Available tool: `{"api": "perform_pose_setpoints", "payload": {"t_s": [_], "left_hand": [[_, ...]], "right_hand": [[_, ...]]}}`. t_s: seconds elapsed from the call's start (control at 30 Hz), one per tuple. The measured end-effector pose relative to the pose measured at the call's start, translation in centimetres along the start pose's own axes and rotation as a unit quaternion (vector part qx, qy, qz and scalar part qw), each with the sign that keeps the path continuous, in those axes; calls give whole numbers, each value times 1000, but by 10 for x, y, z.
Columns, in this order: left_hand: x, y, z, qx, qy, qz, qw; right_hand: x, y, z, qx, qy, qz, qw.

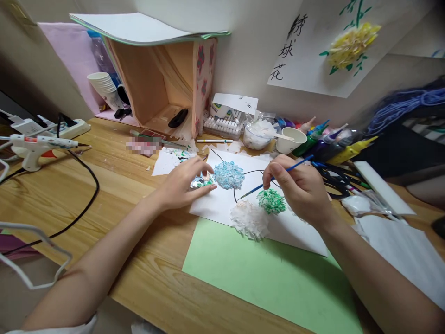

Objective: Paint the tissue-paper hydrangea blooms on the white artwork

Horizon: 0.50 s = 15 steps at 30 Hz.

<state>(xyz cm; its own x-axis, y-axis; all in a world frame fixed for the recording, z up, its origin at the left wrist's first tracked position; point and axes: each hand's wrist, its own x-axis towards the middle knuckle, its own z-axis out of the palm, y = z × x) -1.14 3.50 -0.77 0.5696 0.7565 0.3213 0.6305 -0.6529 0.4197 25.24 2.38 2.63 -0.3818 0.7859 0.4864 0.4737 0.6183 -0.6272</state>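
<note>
R hand (299,185) pinches a thin blue brush (253,190), tip down nr a black line (235,195) on the white paper (212,204). L hand (186,183) is loose, fingers apart, by the blue flower (228,175). Also puffy: a green flower (271,201) & a white flower (250,222), which pokes over the paper's edge onto a green sheet (260,273). Paint bottles (347,150) & a cup (291,140) stand behind. R hand hides some paper; L hand hides part of the painty foil (197,183). A pink thing (143,145) is blurred.
</note>
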Motion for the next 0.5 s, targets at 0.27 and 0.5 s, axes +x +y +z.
{"api": "perform_pose_setpoints", "payload": {"t_s": [0.27,0.5], "left_hand": [[-2,11,23,37,-134,71,988],[-2,13,24,42,-149,68,986]], "right_hand": [[-1,0,5,19,-31,7,999],[-1,3,8,2,-67,6,998]]}}
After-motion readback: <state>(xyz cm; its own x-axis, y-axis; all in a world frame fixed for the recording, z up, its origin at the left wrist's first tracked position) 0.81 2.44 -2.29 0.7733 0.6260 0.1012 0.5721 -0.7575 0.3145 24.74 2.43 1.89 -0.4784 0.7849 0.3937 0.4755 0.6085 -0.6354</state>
